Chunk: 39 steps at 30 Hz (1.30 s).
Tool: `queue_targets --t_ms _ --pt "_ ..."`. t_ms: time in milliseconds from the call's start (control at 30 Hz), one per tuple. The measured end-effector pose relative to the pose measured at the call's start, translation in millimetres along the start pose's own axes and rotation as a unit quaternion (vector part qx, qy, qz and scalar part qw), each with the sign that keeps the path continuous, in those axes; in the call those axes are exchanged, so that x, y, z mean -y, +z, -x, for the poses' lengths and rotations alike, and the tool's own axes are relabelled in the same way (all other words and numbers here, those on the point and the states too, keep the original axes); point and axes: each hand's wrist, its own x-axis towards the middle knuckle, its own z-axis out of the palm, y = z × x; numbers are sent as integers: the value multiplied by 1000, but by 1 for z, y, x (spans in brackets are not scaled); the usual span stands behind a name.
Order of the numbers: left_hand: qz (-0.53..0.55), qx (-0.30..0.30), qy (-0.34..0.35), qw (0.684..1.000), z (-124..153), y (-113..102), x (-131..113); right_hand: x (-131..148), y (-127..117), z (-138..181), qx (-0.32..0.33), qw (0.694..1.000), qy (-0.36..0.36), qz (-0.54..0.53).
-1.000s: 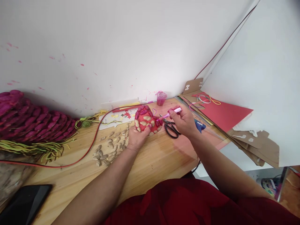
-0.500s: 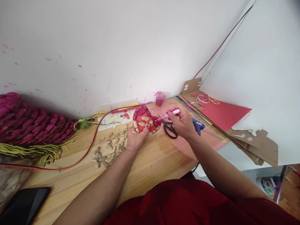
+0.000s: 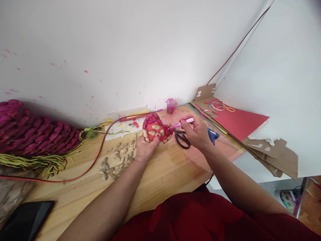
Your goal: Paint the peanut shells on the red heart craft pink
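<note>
My left hand [image 3: 147, 148] grips the near edge of a red disc [image 3: 149, 128] covered with peanuts, its thumb on the front. Peanuts along the disc's upper left and right edges are painted glossy magenta; the others keep their tan shell colour. Between the fingers of my right hand [image 3: 195, 132] is a paintbrush [image 3: 187, 121] with a pale handle. Its pink tip meets the magenta peanuts at the disc's right side. Black-handled scissors [image 3: 183, 140] lie on the table below the brush. A plastic cup of pink paint [image 3: 172, 106] stands behind, near the wall.
Loose peanuts [image 3: 117, 162] lie left of my left hand, crossed nearby by a red cable [image 3: 100, 149]. A magenta peanut-covered piece [image 3: 37, 130] fills the far left. A phone [image 3: 27, 219] lies front left. Red paper [image 3: 240, 122] and cardboard [image 3: 273, 149] are at right, near a blue tool [image 3: 213, 135].
The brush and my right hand have shifted very slightly to the right. The disc stays in my left hand almost unmoved.
</note>
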Motion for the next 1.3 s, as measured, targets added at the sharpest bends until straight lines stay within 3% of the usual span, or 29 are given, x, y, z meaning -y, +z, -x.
queue_targets --t_ms 367,633,1067,1300 --pt "17 1 9 1000 -1 -2 6 4 -2 -1 -7 995 -72 68" --pt "74 -11 -3 997 -3 0 7 1 -1 6 -3 999 -23 24" --pt "75 -9 -27 997 0 1 3 1 -2 6 -15 998 -48 39" --pt "95 8 -37 995 -1 1 4 -9 -2 7 3 1000 12 -20"
